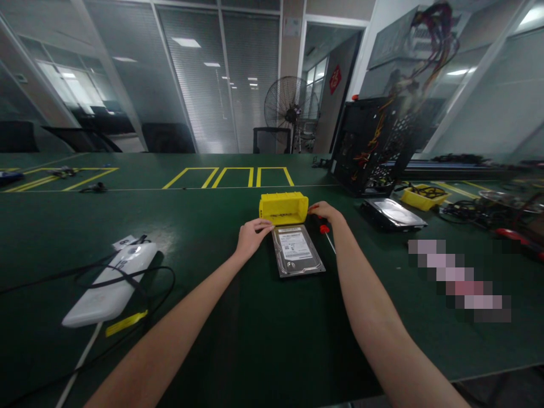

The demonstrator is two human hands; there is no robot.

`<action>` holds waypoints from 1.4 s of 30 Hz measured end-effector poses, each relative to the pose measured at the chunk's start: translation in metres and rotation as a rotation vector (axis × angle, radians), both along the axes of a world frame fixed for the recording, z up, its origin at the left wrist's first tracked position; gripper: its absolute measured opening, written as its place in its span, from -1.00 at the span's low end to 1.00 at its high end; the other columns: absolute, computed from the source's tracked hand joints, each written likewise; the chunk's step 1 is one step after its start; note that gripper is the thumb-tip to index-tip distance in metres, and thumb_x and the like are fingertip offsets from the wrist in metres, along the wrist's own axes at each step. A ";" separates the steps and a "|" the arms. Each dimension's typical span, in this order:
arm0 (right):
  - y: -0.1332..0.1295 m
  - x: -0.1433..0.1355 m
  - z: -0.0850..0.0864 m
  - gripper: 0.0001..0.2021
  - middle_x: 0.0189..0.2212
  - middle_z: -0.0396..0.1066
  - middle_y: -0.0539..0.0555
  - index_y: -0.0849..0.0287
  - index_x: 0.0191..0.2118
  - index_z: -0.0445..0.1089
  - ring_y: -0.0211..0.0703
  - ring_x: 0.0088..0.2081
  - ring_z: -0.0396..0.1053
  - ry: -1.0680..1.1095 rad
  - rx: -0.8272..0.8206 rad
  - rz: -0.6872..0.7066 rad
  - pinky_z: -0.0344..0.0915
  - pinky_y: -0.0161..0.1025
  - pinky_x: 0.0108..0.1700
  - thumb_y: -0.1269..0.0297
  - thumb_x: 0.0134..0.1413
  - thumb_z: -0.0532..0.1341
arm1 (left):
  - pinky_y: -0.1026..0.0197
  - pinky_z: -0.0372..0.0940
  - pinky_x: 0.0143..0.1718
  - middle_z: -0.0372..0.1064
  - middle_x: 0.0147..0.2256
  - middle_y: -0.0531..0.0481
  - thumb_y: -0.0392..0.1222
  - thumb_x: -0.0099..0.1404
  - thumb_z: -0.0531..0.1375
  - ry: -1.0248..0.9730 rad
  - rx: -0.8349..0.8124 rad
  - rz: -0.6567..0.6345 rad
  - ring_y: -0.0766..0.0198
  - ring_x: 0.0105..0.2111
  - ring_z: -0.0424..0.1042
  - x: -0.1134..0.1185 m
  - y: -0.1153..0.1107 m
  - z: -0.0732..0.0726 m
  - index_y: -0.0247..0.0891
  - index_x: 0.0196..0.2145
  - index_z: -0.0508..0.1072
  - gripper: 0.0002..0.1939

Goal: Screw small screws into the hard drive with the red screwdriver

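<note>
Green table (204,226): drive (297,252) just right of left hand (250,237) (the nearer), long axis pointing away; left fingers part-extended, right hand (326,211) curled beside bin (283,199), grips unclear.

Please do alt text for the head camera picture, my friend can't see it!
A person's left hand and right hand are at either side of a yellow plastic bin, just behind a hard drive lying label up on a green table. A red-handled screwdriver lies beside the drive; a black computer case stands farther right.
</note>
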State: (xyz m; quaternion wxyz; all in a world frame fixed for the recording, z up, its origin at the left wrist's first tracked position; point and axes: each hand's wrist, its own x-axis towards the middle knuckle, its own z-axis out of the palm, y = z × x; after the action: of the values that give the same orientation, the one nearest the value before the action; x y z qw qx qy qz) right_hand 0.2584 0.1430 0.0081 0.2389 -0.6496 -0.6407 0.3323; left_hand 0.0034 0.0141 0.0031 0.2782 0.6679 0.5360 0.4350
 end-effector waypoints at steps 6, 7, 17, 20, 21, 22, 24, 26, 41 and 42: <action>0.002 0.001 -0.001 -0.80 -0.22 0.48 0.12 0.25 -0.22 0.47 -0.08 -0.14 0.41 -0.044 -0.024 -0.031 0.33 -0.30 -0.17 0.38 -0.04 0.27 | 0.12 0.35 -0.04 0.49 -0.13 -0.06 -0.21 0.22 0.20 -0.012 0.013 -0.016 0.19 -0.11 0.48 0.000 -0.001 0.001 -0.26 -0.22 0.49 -0.84; 0.003 0.002 -0.001 -0.79 -0.23 0.48 0.12 0.25 -0.23 0.48 -0.09 -0.15 0.41 -0.044 -0.018 -0.034 0.34 -0.31 -0.19 0.39 -0.07 0.27 | 0.13 0.36 -0.05 0.49 -0.13 -0.06 -0.21 0.23 0.20 -0.010 0.021 -0.017 0.19 -0.12 0.48 0.000 -0.001 0.000 -0.26 -0.22 0.49 -0.84; 0.009 0.006 -0.004 -0.76 -0.26 0.51 0.12 0.24 -0.26 0.52 -0.13 -0.21 0.44 -0.042 0.015 -0.011 0.34 -0.30 -0.19 0.39 -0.17 0.29 | 0.13 0.35 -0.03 0.50 -0.14 -0.06 -0.21 0.23 0.19 -0.018 0.063 -0.018 0.19 -0.12 0.48 -0.001 0.001 -0.003 -0.27 -0.21 0.51 -0.82; 0.009 0.008 -0.003 -0.76 -0.27 0.50 0.11 0.23 -0.26 0.52 -0.12 -0.20 0.44 -0.037 0.017 0.008 0.34 -0.29 -0.17 0.38 -0.16 0.29 | 0.12 0.36 -0.04 0.49 -0.12 -0.06 -0.20 0.24 0.17 -0.027 0.062 0.000 0.19 -0.11 0.47 -0.002 0.001 -0.002 -0.27 -0.18 0.50 -0.79; 0.009 0.009 -0.003 -0.76 -0.27 0.50 0.11 0.24 -0.26 0.52 -0.12 -0.20 0.44 -0.036 0.017 0.013 0.34 -0.29 -0.16 0.38 -0.16 0.29 | 0.12 0.36 -0.05 0.48 -0.12 -0.05 -0.20 0.24 0.17 -0.024 0.067 0.006 0.19 -0.11 0.46 -0.002 0.000 -0.002 -0.27 -0.18 0.51 -0.79; 0.009 0.009 -0.003 -0.76 -0.26 0.50 0.12 0.24 -0.25 0.52 -0.12 -0.20 0.43 -0.036 0.017 0.017 0.34 -0.28 -0.16 0.37 -0.15 0.28 | 0.12 0.37 -0.07 0.49 -0.13 -0.05 -0.19 0.24 0.17 -0.015 0.074 0.013 0.19 -0.11 0.46 -0.003 -0.001 -0.001 -0.27 -0.18 0.51 -0.79; 0.008 0.009 -0.002 -0.74 -0.23 0.49 0.12 0.24 -0.23 0.51 -0.12 -0.18 0.43 -0.036 0.019 0.022 0.33 -0.28 -0.14 0.35 -0.14 0.28 | 0.14 0.37 -0.11 0.49 -0.13 -0.04 -0.18 0.24 0.17 0.011 0.093 0.023 0.18 -0.12 0.45 -0.004 -0.002 -0.001 -0.25 -0.19 0.52 -0.79; 0.007 0.008 -0.001 -0.71 -0.20 0.48 0.12 0.24 -0.19 0.51 -0.13 -0.16 0.42 -0.034 0.018 0.025 0.33 -0.28 -0.13 0.33 -0.13 0.27 | 0.16 0.38 -0.18 0.48 -0.13 -0.04 -0.16 0.24 0.18 0.032 0.114 0.017 0.17 -0.14 0.45 -0.004 -0.003 -0.001 -0.23 -0.18 0.52 -0.78; -0.003 0.003 0.005 -0.64 -0.26 0.49 0.13 0.28 -0.15 0.48 -0.11 -0.23 0.42 -0.067 0.007 -0.015 0.33 -0.34 -0.27 0.35 -0.18 0.31 | 0.08 0.26 -0.15 0.52 -0.22 0.11 -0.18 0.22 0.22 0.371 0.164 -0.222 0.17 -0.24 0.44 -0.005 -0.097 0.026 -0.03 0.03 0.38 -0.61; -0.001 0.003 0.003 -0.64 -0.24 0.48 0.14 0.29 -0.13 0.47 -0.11 -0.23 0.42 -0.073 0.003 -0.009 0.33 -0.34 -0.26 0.35 -0.16 0.30 | 0.09 0.26 -0.15 0.52 -0.22 0.10 -0.22 0.22 0.21 0.351 0.129 -0.226 0.17 -0.23 0.44 -0.003 -0.104 0.026 -0.05 0.02 0.38 -0.61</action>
State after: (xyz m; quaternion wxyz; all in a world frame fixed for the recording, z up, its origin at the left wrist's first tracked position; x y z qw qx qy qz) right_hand 0.2617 0.1422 0.0112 0.2177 -0.6638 -0.6466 0.3065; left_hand 0.0001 -0.0894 0.0289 0.1842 0.8056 0.4692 0.3114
